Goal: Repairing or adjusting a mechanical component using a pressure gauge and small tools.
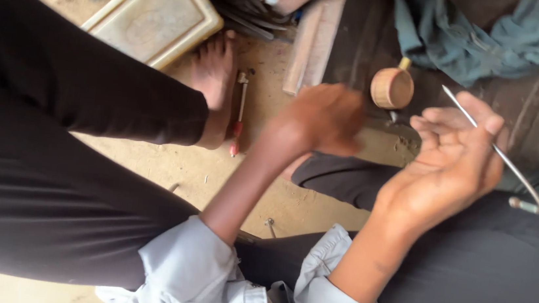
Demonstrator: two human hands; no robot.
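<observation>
The right hand (453,159) is raised palm-up over the right thigh, fingers loosely curled, with a thin metal rod (490,146) pinched between thumb and forefinger. The rod runs diagonally from a pointed tip at upper left, across the fingertips, down to a hooked end at lower right, beyond the hand. The left hand (325,119) is blurred; it appears closed into a loose fist, and whether it holds anything cannot be told. It sits just left of a small round wooden cup (392,87), which rests on a dark wooden board (359,41); contact between hand and cup cannot be confirmed. Both forearms emerge from rolled pale grey sleeves (205,277). The person is seated on a sandy floor (170,162) in black trousers (39,149), one bare foot (214,80) extended. A screwdriver with a red handle (239,112) lies on the sand just beside that foot. A cream plastic container (154,15) lies beyond the foot, at upper left. A grey-green cloth (485,34) is bunched on the board at upper right.
</observation>
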